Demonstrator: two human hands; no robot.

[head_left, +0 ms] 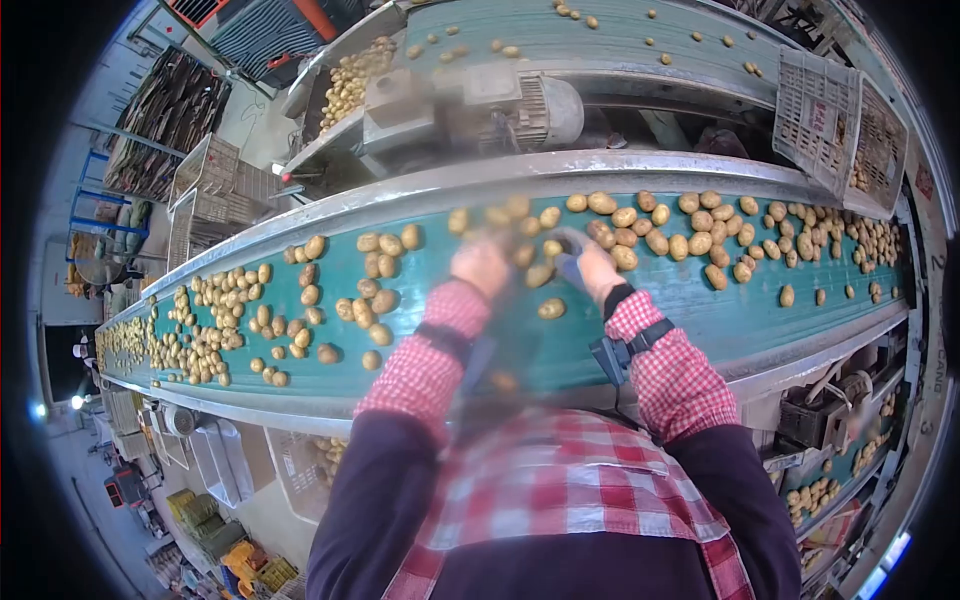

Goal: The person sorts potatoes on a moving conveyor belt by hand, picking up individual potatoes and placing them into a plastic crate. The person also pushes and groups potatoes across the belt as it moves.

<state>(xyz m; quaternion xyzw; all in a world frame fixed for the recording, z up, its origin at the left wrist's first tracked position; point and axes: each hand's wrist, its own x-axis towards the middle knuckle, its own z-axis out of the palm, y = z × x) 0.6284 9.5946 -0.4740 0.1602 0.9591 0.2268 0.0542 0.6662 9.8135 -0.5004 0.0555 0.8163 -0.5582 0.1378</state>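
Many potatoes (657,241) lie on a green conveyor belt (440,290) that crosses the view. My left hand (485,262) is over the middle of the belt among several potatoes, its fingers smeared by a blur. Just to the right, my right hand (588,262), in a grey-blue glove, reaches down beside potatoes near its fingertips. Its fingers are partly hidden, and whether it holds a potato cannot be made out. Both wrists wear dark bands over red-checked sleeves.
Metal rails (330,212) edge the belt. Beyond them are a motor (545,108), a second belt (620,45) with potatoes, and a plastic crate (815,120) at the upper right. More crates (205,200) stand at the left.
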